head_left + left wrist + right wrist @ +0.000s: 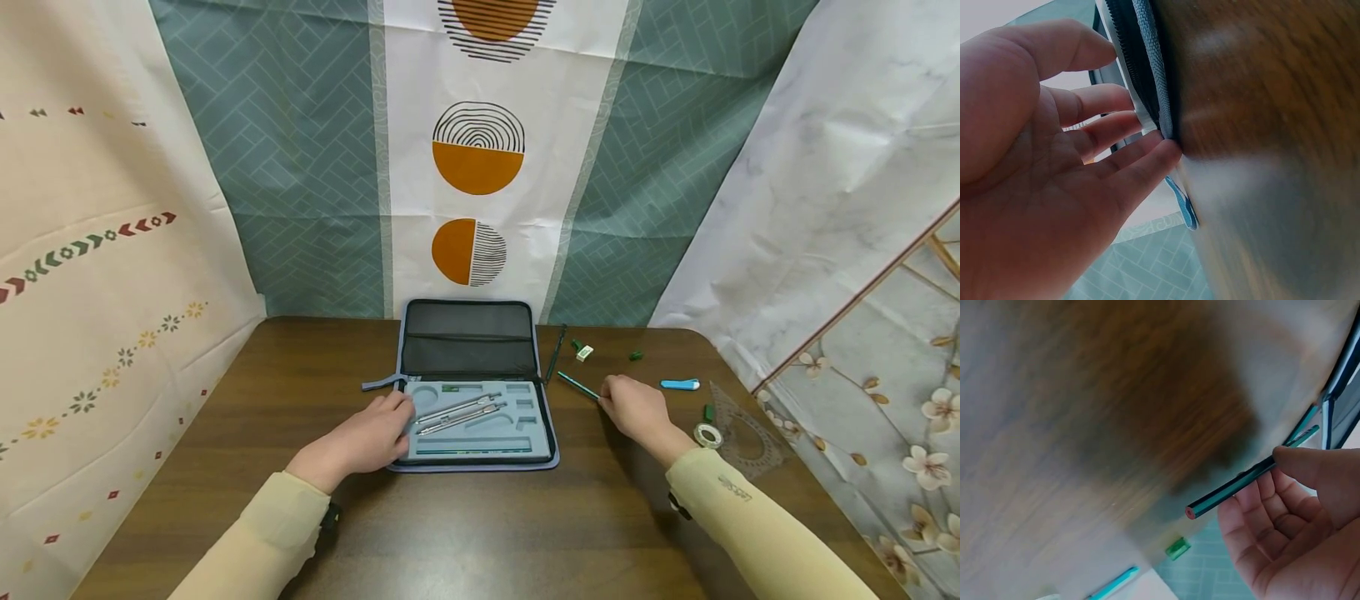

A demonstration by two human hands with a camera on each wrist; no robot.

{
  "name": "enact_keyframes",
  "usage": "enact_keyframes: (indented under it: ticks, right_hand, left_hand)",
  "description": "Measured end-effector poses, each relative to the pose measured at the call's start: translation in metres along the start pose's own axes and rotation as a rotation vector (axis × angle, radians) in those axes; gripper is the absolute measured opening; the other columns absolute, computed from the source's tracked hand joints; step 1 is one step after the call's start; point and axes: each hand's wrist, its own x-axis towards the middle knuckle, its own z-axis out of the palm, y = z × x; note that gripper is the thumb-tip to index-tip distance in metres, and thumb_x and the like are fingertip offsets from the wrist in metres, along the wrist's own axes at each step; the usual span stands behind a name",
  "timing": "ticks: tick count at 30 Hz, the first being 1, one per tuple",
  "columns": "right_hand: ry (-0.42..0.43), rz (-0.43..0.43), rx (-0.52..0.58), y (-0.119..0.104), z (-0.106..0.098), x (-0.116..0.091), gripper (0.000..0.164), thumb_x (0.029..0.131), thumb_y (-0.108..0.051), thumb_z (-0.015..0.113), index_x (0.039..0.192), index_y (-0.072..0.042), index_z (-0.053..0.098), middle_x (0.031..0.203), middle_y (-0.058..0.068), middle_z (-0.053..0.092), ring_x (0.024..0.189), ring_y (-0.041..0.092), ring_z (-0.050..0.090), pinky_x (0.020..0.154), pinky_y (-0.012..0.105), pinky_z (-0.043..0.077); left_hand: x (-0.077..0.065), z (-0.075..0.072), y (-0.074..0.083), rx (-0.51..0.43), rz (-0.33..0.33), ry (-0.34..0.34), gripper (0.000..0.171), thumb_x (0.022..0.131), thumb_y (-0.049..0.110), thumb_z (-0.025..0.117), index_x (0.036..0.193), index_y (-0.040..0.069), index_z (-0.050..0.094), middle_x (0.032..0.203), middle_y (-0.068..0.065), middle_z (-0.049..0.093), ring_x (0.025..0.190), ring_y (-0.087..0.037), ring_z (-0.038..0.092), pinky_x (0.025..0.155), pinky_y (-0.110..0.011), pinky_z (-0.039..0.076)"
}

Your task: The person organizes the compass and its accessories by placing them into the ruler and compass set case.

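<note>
A zip case (400,354) lies unfolded on the table, with a pale grey-blue moulded tray (495,392) in its near half. Two silver compass-like tools (461,419) lie slanted in the tray, and a thin teal strip or pencil (472,452) lies along its near side. At the case's left edge, my left hand (378,433) touches the rim with loosely extended fingers (1141,169). Right of the case, my right hand (633,404) pinches a green-and-black striped pencil (1229,494) between thumb and fingers. Its flat reddish end shows in the right wrist view.
Beside the case's right edge lies a dark pencil (555,354). Farther right are a white-and-green eraser (584,353), a small green piece (636,355), a blue cutter (679,384), a tape roll (707,435) and a clear set square (750,454). Hanging cloth (315,250) borders the table.
</note>
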Motion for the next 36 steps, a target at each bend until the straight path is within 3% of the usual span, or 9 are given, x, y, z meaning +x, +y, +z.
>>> enact_keyframes:
  ticks: [8,21,36]
  right_hand:
    - [0.028,-0.029,0.024,-0.018,-0.002,-0.003,0.012,0.098,-0.012,0.083,0.095,-0.012,0.071,0.087,0.001,0.068,0.070,0.018,0.063,0.062,0.046,0.056]
    - [0.132,-0.188,0.042,-0.056,-0.006,-0.006,0.019,0.093,-0.013,0.090,0.092,-0.015,0.071,0.085,-0.005,0.065,0.071,0.013,0.061,0.060,0.040,0.054]
    - [0.110,-0.285,0.080,-0.104,-0.008,-0.002,0.018,0.093,-0.012,0.090,0.092,-0.018,0.073,0.087,-0.006,0.065,0.074,0.011,0.060,0.063,0.035,0.053]
  left_hand:
    - [0.002,0.004,-0.003,-0.005,0.008,0.004,0.041,0.104,0.009,0.064,0.141,-0.007,0.059,0.140,-0.022,0.056,0.125,-0.039,0.054,0.108,-0.056,0.052]
    - [0.001,0.002,-0.001,0.003,0.005,0.006,0.037,0.104,0.007,0.066,0.138,-0.006,0.061,0.136,-0.019,0.057,0.123,-0.036,0.055,0.106,-0.054,0.052]
    - [0.001,0.004,-0.002,-0.002,0.028,0.023,0.035,0.103,0.007,0.067,0.135,-0.006,0.061,0.136,-0.021,0.058,0.123,-0.038,0.055,0.105,-0.055,0.052]
